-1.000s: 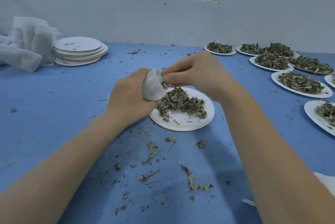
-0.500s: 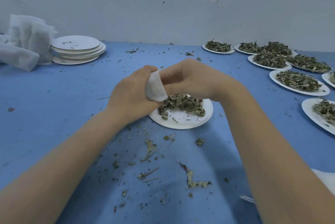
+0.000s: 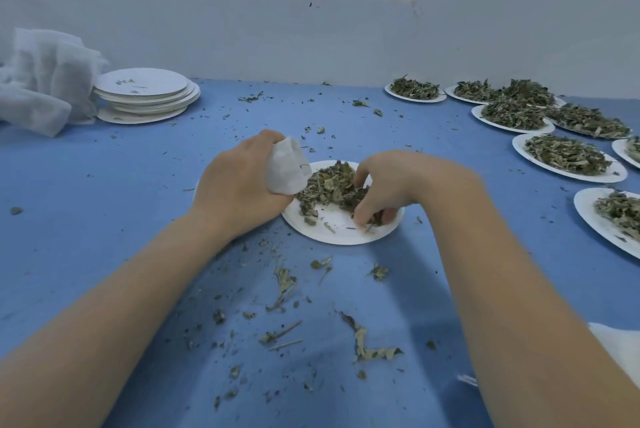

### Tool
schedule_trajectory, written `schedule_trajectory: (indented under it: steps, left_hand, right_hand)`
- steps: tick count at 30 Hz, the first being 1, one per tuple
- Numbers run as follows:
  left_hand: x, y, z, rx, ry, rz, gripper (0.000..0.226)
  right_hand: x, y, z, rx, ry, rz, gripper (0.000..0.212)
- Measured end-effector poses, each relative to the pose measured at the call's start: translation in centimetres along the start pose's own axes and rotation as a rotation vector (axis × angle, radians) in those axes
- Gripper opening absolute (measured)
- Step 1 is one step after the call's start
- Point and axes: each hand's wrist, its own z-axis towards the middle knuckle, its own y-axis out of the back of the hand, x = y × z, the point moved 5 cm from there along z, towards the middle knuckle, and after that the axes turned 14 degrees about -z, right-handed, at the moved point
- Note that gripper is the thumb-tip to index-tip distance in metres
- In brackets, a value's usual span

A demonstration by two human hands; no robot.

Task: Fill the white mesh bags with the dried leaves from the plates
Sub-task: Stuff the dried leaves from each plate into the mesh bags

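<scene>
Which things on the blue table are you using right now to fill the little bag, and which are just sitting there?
In use:
left hand gripping the white mesh bag
right hand grabbing dried leaves
the plate under them

Just sitting:
stack of empty plates
pile of spare bags
full plates waiting
spilled leaf bits

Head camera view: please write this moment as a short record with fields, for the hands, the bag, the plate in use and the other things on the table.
left hand: grips the small white mesh bag beside the plate in use
right hand: fingers curled into the pile of dried green leaves, gathering a pinch
plate in use: round white paper plate, partly bare
full plates: several, far right
empty plates: stacked, far left
spare mesh bags: heaped beside that stack
blue table: scattered leaf crumbs
</scene>
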Motion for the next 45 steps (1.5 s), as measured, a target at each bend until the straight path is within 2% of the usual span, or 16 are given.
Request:
schedule_trajectory:
  steps: [4, 8, 11, 14, 17, 21, 24, 26, 29, 31, 33, 37, 39, 42, 45]
  left_hand:
    - [-0.1, -0.1, -0.1, -0.001, -0.009, 0.001, 0.055]
    - [-0.3, -0.3, -0.1, 0.013, -0.021, 0.009, 0.055]
    - [-0.5, -0.3, -0.2, 0.020, -0.028, 0.017, 0.055]
    - [-0.9, -0.3, -0.3, 0.023, -0.072, 0.044, 0.055]
    - [-1.3, -0.4, -0.2, 0.025, -0.107, 0.090, 0.057]
    - [-1.9, -0.5, -0.3, 0.013, -0.150, 0.104, 0.055]
    - [-2.3, -0.7, -0.4, -0.005, -0.138, 0.018, 0.049]
    - [-2.2, -0.8, -0.5, -0.005, -0.109, -0.083, 0.043]
    - [-1.6, -0.5, -0.7, -0.034, -0.016, -0.223, 0.041]
    - [-1.4, -0.1, -0.6, -0.067, -0.004, -0.288, 0.040]
    - [-1.4, 0.1, -0.4, -0.070, -0.011, -0.299, 0.042]
    - [-0.9, 0.1, -0.2, -0.034, -0.027, -0.263, 0.049]
    - [-0.8, -0.1, -0.2, -0.034, -0.008, -0.278, 0.048]
    - [-0.7, -0.4, -0.2, -0.041, 0.001, -0.269, 0.044]
    - [-0.7, -0.4, -0.2, -0.049, -0.014, -0.252, 0.046]
  right_hand:
    - [0.6, -0.2, 0.4, -0.030, 0.024, 0.163, 0.023]
    - [0.3, 0.4, 0.0, -0.098, 0.052, 0.280, 0.014]
    - [-0.5, 1.8, -0.8, -0.223, 0.060, 0.394, 0.010]
    - [-0.4, 3.4, -1.7, -0.353, 0.116, 0.440, 0.011]
    - [0.6, 4.4, -2.4, -0.462, 0.176, 0.314, 0.013]
    - [2.7, 4.8, -2.5, -0.474, 0.261, 0.118, 0.017]
    - [4.3, 4.4, -2.3, -0.513, 0.314, 0.068, 0.014]
    - [4.8, 3.8, -2.0, -0.525, 0.359, 0.211, 0.011]
    - [4.5, 3.0, -1.8, -0.444, 0.420, 0.522, 0.020]
    - [4.5, 2.9, -2.0, -0.361, 0.502, 0.585, 0.025]
    - [4.5, 3.1, -2.3, -0.333, 0.552, 0.546, 0.030]
    - [4.9, 3.8, -2.3, -0.497, 0.514, 0.254, 0.033]
    - [5.0, 3.7, -2.1, -0.560, 0.490, 0.299, 0.030]
    - [4.9, 3.2, -1.6, -0.568, 0.460, 0.496, 0.022]
    - [5.3, 2.8, -1.0, -0.566, 0.405, 0.446, 0.020]
